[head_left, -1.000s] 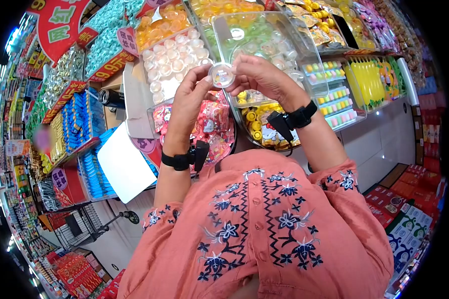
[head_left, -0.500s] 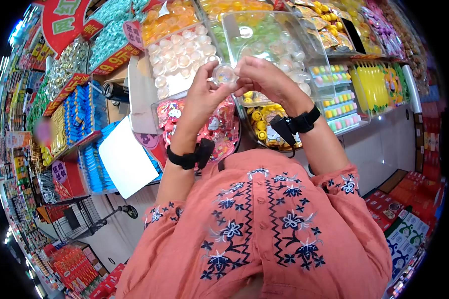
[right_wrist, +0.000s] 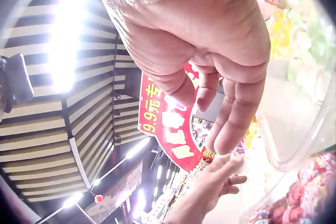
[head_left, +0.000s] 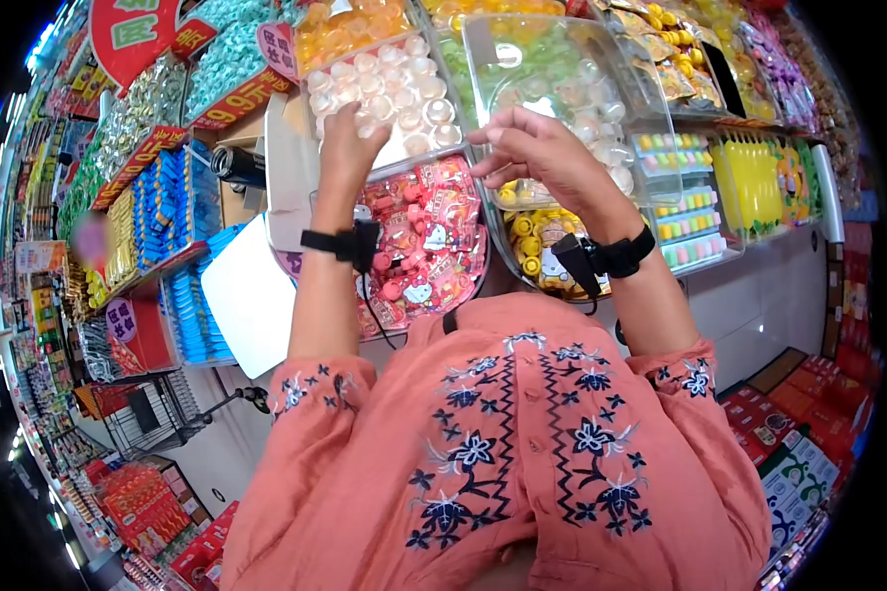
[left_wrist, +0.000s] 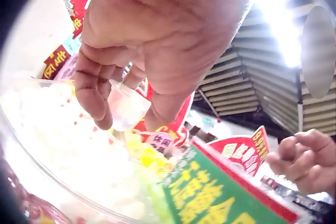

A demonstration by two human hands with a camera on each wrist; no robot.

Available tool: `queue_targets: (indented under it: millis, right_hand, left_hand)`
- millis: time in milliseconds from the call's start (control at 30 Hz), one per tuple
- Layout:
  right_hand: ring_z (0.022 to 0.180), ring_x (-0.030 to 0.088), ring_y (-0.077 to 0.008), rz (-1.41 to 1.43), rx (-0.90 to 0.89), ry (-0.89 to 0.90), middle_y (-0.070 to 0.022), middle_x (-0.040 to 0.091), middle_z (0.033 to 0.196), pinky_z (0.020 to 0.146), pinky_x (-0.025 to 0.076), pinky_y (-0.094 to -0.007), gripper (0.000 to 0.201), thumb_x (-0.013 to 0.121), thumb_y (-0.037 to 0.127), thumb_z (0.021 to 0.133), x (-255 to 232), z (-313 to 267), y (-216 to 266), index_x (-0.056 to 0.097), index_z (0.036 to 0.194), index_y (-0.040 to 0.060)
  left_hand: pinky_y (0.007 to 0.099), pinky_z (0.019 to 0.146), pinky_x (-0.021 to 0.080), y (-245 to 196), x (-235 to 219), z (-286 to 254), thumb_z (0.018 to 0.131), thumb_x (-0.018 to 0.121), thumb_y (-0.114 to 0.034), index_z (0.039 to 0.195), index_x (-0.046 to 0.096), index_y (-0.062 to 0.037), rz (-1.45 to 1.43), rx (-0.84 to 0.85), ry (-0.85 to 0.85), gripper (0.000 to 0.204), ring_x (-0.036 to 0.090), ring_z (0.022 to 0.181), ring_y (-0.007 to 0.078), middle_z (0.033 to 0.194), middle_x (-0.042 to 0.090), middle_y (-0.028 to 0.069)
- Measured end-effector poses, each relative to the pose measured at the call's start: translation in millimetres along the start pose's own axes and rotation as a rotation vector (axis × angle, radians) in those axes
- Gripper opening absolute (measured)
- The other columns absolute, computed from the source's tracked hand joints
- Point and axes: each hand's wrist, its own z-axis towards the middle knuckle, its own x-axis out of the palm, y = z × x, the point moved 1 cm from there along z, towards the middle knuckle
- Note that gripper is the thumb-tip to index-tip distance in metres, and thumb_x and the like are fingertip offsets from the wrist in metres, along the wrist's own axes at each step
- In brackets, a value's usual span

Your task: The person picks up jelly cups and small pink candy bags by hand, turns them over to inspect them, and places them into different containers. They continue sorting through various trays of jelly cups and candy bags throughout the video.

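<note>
My left hand (head_left: 350, 138) reaches down into the bin of white jelly cups (head_left: 409, 94). In the left wrist view its fingers and thumb pinch one small clear jelly cup (left_wrist: 126, 107) just above the pile. My right hand (head_left: 527, 148) hovers to the right, beside the bin's raised clear lid (head_left: 562, 74). Its fingers (right_wrist: 226, 124) hang relaxed and hold nothing. The two hands are apart.
A tub of red wrapped sweets (head_left: 434, 236) lies below the white cups, with a tub of yellow candies (head_left: 532, 251) beside it. More candy bins, red price signs (head_left: 241, 98) and blue packets (head_left: 158, 227) fill the shelves. Red boxes (head_left: 808, 414) stand on the floor at right.
Both hands held the jelly cup up together before. Now the right hand has let go, and the left hand has carried the cup forward and down to the white-cup bin.
</note>
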Motion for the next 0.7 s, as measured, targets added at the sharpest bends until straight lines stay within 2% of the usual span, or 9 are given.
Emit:
queue_targets:
  millis: [33,133,233,333,700]
  right_hand:
    - [0.091,0.069,-0.0191,-0.005,0.0,-0.002,-0.014,0.062,0.118,0.076,0.057,-0.0301,0.022,0.056,0.023,0.098,-0.6,-0.8,-0.7,0.055,0.109,0.0044]
    - [0.091,0.069,-0.0192,-0.028,0.024,0.003,-0.0143,0.062,0.118,0.076,0.057,-0.0303,0.023,0.055,0.023,0.098,-2.9,-1.3,-4.2,0.055,0.109,0.0039]
    - [0.086,0.069,-0.0185,-0.008,0.008,-0.041,-0.0103,0.064,0.105,0.072,0.058,-0.0299,0.024,0.055,0.023,0.097,-2.7,-4.0,-4.5,0.056,0.107,0.0006]
    - [0.086,0.069,-0.0187,0.006,0.008,-0.059,-0.0104,0.064,0.106,0.072,0.058,-0.0301,0.023,0.055,0.022,0.097,-6.9,-6.4,-4.6,0.056,0.106,0.0016]
    - [0.088,0.069,-0.019,-0.006,0.033,-0.049,-0.0104,0.064,0.107,0.073,0.058,-0.0302,0.024,0.055,0.025,0.097,-10.0,-10.4,-4.1,0.055,0.106,0.0029]
  left_hand:
    - [0.0434,0.093,0.047,10.1,3.5,5.3,0.077,0.075,-0.032,0.128,0.053,0.003,0.082,0.035,0.002,0.065,0.057,0.111,0.0391,0.121,0.057,0.0259]
    - [0.0443,0.092,0.049,31.3,17.3,16.5,0.076,0.075,-0.033,0.125,0.053,0.0022,0.218,-0.086,0.176,0.064,0.058,0.11,0.0402,0.121,0.058,0.0248]
    - [0.0455,0.089,0.05,42.4,29.6,20.1,0.076,0.075,-0.033,0.121,0.053,0.0003,0.288,-0.112,0.242,0.06,0.06,0.107,0.0393,0.121,0.059,0.023]
    - [0.0461,0.087,0.051,49.0,41.1,26.0,0.076,0.075,-0.032,0.118,0.052,-0.0019,0.367,-0.161,0.333,0.056,0.062,0.106,0.0374,0.119,0.06,0.0213]
    - [0.0478,0.085,0.052,63.0,60.6,27.7,0.08,0.072,-0.028,0.112,0.054,0.0004,0.496,-0.162,0.371,0.046,0.062,0.102,0.0436,0.12,0.056,0.0262]
